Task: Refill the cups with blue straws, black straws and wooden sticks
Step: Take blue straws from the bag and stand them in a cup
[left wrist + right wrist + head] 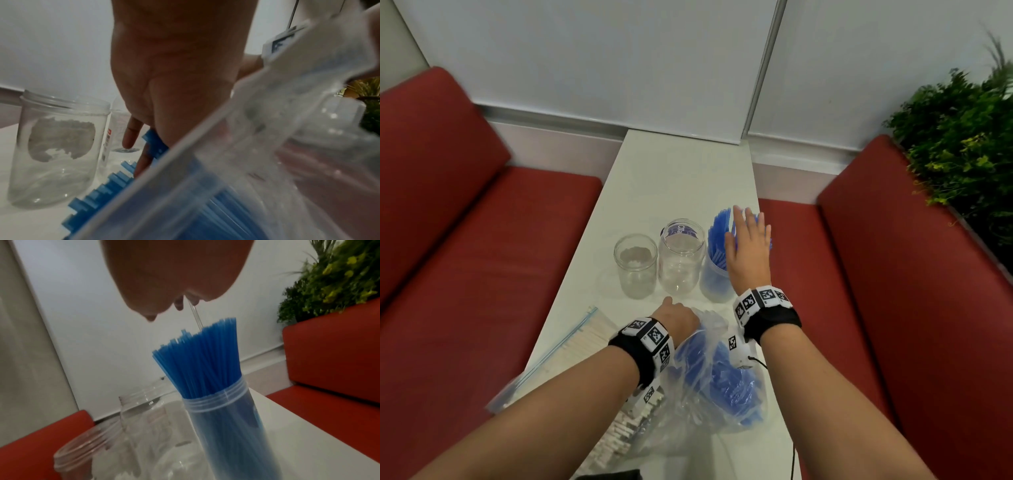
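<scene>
half-hidden blue straws (717, 236) behind right hand (748, 248)

Both forearms are bare, with no sleeves seen. A black wrist strap (635, 346) is worn on the left arm, ringed by white blocks printed with black square markers. A matching black strap (774, 320) with marker blocks (760, 298) is worn on the right wrist, from which a thin black cable (758, 362) is trailed.

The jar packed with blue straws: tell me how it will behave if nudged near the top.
The jar is tall and narrow, so it may tip. The blue straws fan well above its rim, probably adding leverage. Its clear plastic wall looks light and likely slides easily.
</scene>
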`<move>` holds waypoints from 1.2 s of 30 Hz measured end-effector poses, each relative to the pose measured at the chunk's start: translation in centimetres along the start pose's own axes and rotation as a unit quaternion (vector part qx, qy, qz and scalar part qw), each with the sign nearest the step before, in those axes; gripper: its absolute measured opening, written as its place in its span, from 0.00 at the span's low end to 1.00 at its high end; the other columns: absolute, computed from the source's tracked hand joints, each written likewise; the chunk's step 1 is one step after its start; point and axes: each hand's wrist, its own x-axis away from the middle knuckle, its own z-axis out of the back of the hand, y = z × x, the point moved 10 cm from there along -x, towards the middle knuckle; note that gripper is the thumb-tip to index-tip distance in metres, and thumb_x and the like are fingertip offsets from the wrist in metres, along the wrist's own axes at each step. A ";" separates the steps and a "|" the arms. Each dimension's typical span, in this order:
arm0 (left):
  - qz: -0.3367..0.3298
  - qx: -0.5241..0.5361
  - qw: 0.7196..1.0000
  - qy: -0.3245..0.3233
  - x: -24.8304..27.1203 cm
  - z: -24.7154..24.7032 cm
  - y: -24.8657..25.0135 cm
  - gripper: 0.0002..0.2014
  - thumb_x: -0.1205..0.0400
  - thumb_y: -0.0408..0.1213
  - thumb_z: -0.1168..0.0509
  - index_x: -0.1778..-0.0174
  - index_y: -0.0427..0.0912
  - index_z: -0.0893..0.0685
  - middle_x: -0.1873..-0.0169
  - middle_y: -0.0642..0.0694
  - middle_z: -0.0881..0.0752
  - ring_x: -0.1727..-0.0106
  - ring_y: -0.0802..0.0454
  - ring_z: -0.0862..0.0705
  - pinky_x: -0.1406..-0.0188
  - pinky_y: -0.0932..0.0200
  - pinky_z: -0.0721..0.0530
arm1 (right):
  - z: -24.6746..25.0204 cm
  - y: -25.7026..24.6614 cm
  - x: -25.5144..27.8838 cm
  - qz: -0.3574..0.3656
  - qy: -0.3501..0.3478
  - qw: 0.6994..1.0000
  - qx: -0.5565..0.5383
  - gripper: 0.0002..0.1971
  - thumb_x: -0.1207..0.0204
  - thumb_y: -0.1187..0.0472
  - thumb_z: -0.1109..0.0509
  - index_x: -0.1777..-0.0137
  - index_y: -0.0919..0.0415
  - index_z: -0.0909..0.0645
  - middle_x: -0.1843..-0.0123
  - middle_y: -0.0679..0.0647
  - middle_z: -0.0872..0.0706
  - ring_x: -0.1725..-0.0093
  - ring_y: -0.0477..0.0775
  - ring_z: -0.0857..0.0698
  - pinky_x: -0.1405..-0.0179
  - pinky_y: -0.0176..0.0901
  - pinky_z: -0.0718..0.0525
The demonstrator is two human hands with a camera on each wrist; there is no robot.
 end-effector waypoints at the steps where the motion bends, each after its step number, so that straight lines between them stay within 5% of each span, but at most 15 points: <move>1: 0.008 0.000 1.000 -0.004 0.2 0.1 0.0 0.13 0.14 0.46 0.41 0.36 0.49 0.20 0.39 0.46 0.17 0.35 0.44 0.22 0.29 0.40 0.37 | 1.3 0.0 0.7 -0.007 0.049 0.995 -0.088 0.23 0.08 0.60 0.45 0.14 0.58 0.36 0.14 0.56 0.32 0.12 0.55 0.42 0.12 0.44 0.50; 3: 0.025 0.000 1.000 -0.008 0.5 0.5 -0.2 0.14 0.13 0.45 0.44 0.34 0.49 0.21 0.38 0.46 0.18 0.34 0.43 0.24 0.31 0.42 0.36 | 1.4 0.0 3.0 -0.047 0.055 0.965 -0.254 0.20 0.08 0.59 0.45 0.19 0.55 0.26 0.25 0.51 0.18 0.23 0.40 0.24 0.23 0.29 0.32; 4: 0.033 0.001 0.999 -0.007 0.7 0.8 -0.3 0.15 0.12 0.44 0.46 0.34 0.49 0.20 0.37 0.46 0.17 0.33 0.43 0.23 0.31 0.43 0.35 | 0.1 -0.2 4.2 -0.075 0.012 0.946 -0.316 0.18 0.08 0.59 0.45 0.23 0.53 0.23 0.32 0.51 0.13 0.32 0.39 0.17 0.30 0.29 0.24; 7: 0.053 0.012 0.998 -0.007 1.5 2.0 -0.8 0.15 0.12 0.39 0.47 0.36 0.45 0.18 0.37 0.45 0.16 0.34 0.44 0.20 0.32 0.46 0.32 | -5.0 -0.7 8.1 -0.151 -0.158 0.884 -0.414 0.18 0.10 0.69 0.46 0.28 0.59 0.21 0.43 0.64 0.10 0.42 0.55 0.10 0.35 0.49 0.13; 11: 0.090 0.004 0.995 -0.037 3.2 4.4 -2.0 0.14 0.12 0.35 0.44 0.34 0.43 0.19 0.35 0.46 0.17 0.32 0.45 0.20 0.30 0.45 0.31 | -7.6 -1.8 11.4 -0.093 -0.310 0.896 -0.303 0.24 0.23 0.81 0.40 0.28 0.67 0.22 0.35 0.68 0.13 0.34 0.62 0.15 0.29 0.54 0.18; 14: 0.099 -0.031 0.994 -0.026 4.5 7.2 -2.3 0.06 0.14 0.35 0.40 0.50 0.44 0.17 0.46 0.47 0.15 0.42 0.46 0.18 0.39 0.49 0.29 | -8.2 -2.8 12.6 -0.059 -0.361 0.899 -0.243 0.23 0.27 0.78 0.32 0.32 0.65 0.21 0.39 0.62 0.12 0.43 0.50 0.17 0.35 0.50 0.18; 16: 0.093 -0.062 0.994 0.010 5.5 9.6 -2.1 0.10 0.16 0.34 0.39 0.64 0.44 0.24 0.61 0.51 0.18 0.46 0.48 0.17 0.38 0.47 0.31 | -8.1 -2.9 12.5 -0.076 -0.343 0.906 -0.237 0.07 0.23 0.72 0.28 0.48 0.63 0.17 0.58 0.46 0.11 0.58 0.38 0.19 0.51 0.33 0.20; 17: 0.094 -0.078 0.992 0.041 6.1 11.1 -2.0 0.11 0.17 0.33 0.38 0.66 0.45 0.25 0.64 0.52 0.21 0.44 0.48 0.18 0.35 0.44 0.33 | -7.9 -3.1 12.2 -0.087 -0.325 0.908 -0.251 0.07 0.20 0.69 0.28 0.59 0.60 0.18 0.69 0.39 0.14 0.67 0.32 0.20 0.59 0.25 0.23; 19: 0.105 -0.098 0.977 0.156 8.0 15.0 -1.7 0.05 0.19 0.33 0.37 0.57 0.48 0.20 0.55 0.51 0.19 0.38 0.46 0.23 0.34 0.39 0.36 | -7.0 -3.4 11.6 -0.118 -0.283 0.903 -0.301 0.15 0.15 0.65 0.31 0.66 0.56 0.22 0.78 0.40 0.16 0.76 0.31 0.20 0.68 0.21 0.25; 21: 0.128 -0.056 0.945 0.296 10.3 18.5 -2.6 0.17 0.20 0.31 0.39 0.38 0.51 0.21 0.40 0.48 0.22 0.35 0.43 0.27 0.37 0.39 0.35 | -5.6 -3.7 11.0 -0.138 -0.248 0.892 -0.352 0.15 0.13 0.60 0.33 0.64 0.59 0.21 0.76 0.46 0.16 0.76 0.39 0.17 0.66 0.27 0.22; 24: 0.164 0.123 0.875 0.439 13.8 20.8 -6.6 0.27 0.21 0.27 0.42 0.26 0.49 0.27 0.33 0.45 0.24 0.35 0.42 0.25 0.38 0.44 0.28 | -2.0 -4.0 9.2 -0.138 -0.154 0.884 -0.420 0.15 0.13 0.58 0.33 0.63 0.62 0.20 0.75 0.48 0.19 0.74 0.48 0.21 0.64 0.39 0.19; 26: 0.170 0.342 0.814 0.438 14.0 18.9 -9.6 0.21 0.18 0.28 0.43 0.30 0.44 0.20 0.37 0.43 0.18 0.37 0.43 0.20 0.37 0.48 0.22 | 1.0 -4.6 7.6 -0.124 -0.096 0.880 -0.448 0.15 0.13 0.56 0.32 0.61 0.63 0.20 0.75 0.44 0.19 0.75 0.47 0.22 0.68 0.39 0.20; 30: 0.121 0.720 0.648 0.215 10.2 11.1 -7.3 0.10 0.15 0.34 0.40 0.49 0.37 0.13 0.51 0.39 0.13 0.51 0.44 0.17 0.52 0.55 0.21 | 6.9 -7.6 5.0 -0.094 -0.039 0.848 -0.520 0.17 0.19 0.48 0.26 0.63 0.60 0.18 0.76 0.48 0.23 0.76 0.49 0.27 0.72 0.41 0.23; 33: 0.028 0.875 0.483 0.000 8.5 7.6 -0.7 0.20 0.10 0.43 0.45 0.37 0.29 0.19 0.44 0.33 0.16 0.45 0.37 0.16 0.36 0.45 0.19 | 9.8 -9.3 4.7 -0.093 -0.004 0.811 -0.577 0.18 0.24 0.45 0.22 0.67 0.56 0.20 0.75 0.50 0.24 0.76 0.50 0.27 0.72 0.41 0.22; 36: -0.042 0.957 0.274 -0.084 8.1 7.5 2.9 0.25 0.11 0.42 0.44 0.25 0.25 0.28 0.29 0.31 0.23 0.34 0.35 0.19 0.32 0.41 0.21 | 10.8 -10.2 5.2 -0.090 -0.004 0.810 -0.580 0.17 0.24 0.49 0.21 0.69 0.54 0.20 0.73 0.51 0.21 0.74 0.51 0.23 0.69 0.43 0.19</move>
